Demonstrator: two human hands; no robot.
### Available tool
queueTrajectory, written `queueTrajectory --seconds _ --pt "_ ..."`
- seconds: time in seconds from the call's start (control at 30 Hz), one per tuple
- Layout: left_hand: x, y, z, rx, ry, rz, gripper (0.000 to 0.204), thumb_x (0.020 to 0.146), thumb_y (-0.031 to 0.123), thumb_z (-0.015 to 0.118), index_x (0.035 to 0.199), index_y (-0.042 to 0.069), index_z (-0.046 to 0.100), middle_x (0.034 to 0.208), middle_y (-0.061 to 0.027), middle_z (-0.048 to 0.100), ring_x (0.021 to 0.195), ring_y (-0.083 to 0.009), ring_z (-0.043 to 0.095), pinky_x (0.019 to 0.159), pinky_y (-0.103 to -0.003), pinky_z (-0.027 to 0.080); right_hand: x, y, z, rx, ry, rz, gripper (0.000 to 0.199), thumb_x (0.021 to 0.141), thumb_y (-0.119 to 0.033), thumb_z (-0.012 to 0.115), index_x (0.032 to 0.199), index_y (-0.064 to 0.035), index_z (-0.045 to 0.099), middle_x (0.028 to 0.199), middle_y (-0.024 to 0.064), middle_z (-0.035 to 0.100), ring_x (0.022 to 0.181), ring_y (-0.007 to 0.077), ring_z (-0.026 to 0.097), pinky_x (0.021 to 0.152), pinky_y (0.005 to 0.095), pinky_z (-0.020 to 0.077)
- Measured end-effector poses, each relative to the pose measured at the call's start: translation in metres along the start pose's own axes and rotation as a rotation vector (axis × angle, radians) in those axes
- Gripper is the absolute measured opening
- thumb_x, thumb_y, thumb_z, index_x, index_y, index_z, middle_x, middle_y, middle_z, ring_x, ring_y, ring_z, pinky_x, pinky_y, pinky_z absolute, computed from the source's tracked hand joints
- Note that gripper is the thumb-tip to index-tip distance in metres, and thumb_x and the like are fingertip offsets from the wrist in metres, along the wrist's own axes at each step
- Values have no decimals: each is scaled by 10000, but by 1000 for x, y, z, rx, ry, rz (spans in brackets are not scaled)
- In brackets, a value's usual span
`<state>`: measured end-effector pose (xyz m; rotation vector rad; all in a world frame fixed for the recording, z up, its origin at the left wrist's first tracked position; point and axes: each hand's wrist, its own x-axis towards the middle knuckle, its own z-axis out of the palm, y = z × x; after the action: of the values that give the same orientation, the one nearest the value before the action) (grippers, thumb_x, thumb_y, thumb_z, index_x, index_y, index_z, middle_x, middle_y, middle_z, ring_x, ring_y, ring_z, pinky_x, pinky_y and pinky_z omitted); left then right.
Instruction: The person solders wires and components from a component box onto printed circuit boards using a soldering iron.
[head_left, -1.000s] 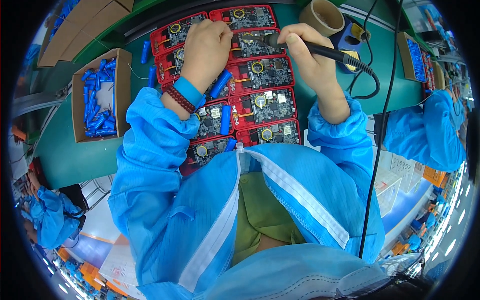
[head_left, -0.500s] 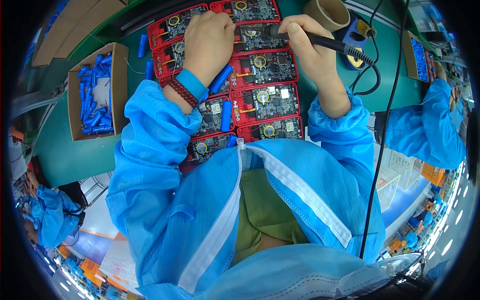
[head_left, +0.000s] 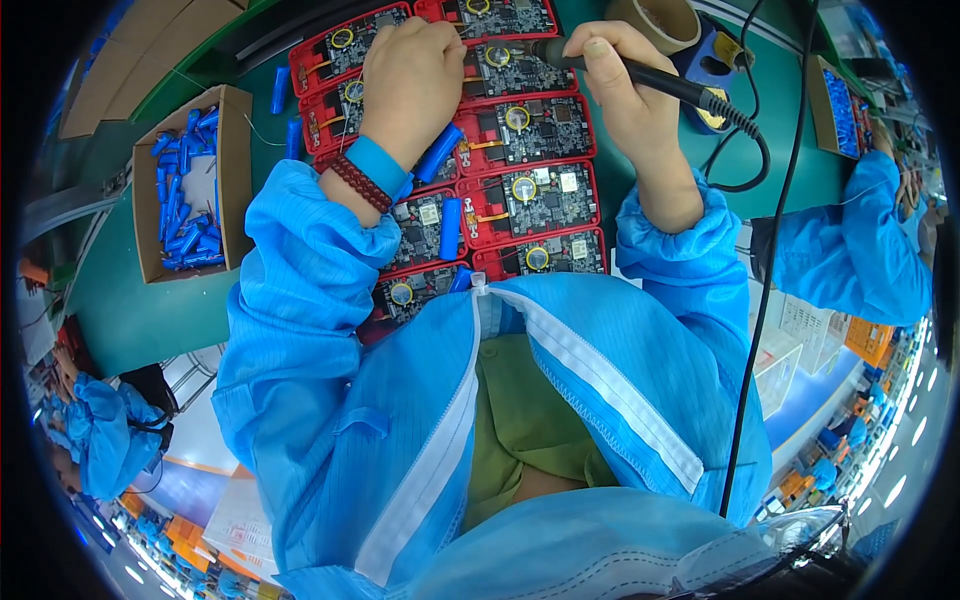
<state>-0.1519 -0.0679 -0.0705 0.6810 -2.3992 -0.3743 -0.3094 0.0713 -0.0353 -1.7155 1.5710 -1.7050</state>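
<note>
Several red cases, each with a black circuit board [head_left: 545, 130] inside, lie in two columns before me. My right hand [head_left: 628, 85] grips a black soldering iron [head_left: 668, 83], its tip slanting left over a board in the right column, close to a round yellow-rimmed part [head_left: 498, 54]. My left hand [head_left: 412, 90] bends over the boards left of the tip. Its fingers are curled, and the fingertips and whatever they pinch are hidden. Beside its wrist lies a blue cylindrical cell [head_left: 438, 153]; another blue cell [head_left: 450, 228] rests nearer me between the columns.
On the left, a cardboard box [head_left: 240, 180] holds many blue cells. Past my right hand stand a brown round container [head_left: 672, 22] and a blue soldering-iron stand [head_left: 712, 65]. A black cable [head_left: 790, 200] hangs down the right side. Another person's blue sleeve [head_left: 840, 245] reaches in at far right.
The soldering iron's tip has shifted slightly right and away from my left fingertips. My left hand stays curled over the boards. The whole view has shifted slightly.
</note>
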Motion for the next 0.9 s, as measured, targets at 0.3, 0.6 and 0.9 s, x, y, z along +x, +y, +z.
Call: queueTrajectory --seconds 0.3,0.6,0.9 --pt "0 -1 -1 -11 -1 -12 107 811 163 581 795 80 646 758 -101 587 773 -314 530 728 -421 431 -4 8 -2 24 -30 91 235 953 -220 500 917 -19 616 575 -65 418 503 3 345 444 178 236" --pt "1 2 -5 -15 -64 -39 116 811 175 597 835 78 657 778 -102 580 789 -305 528 722 -405 420 15 37 12 375 45 -518 155 907 -119 531 849 17 578 788 72 597 723 124 539 664 251 435" --pt "2 1 -4 14 -61 -10 114 810 180 598 833 89 663 778 -99 580 789 -309 533 724 -414 425 13 37 11 366 15 -485 152 907 -120 527 859 15 578 789 71 599 725 130 542 664 257 438"
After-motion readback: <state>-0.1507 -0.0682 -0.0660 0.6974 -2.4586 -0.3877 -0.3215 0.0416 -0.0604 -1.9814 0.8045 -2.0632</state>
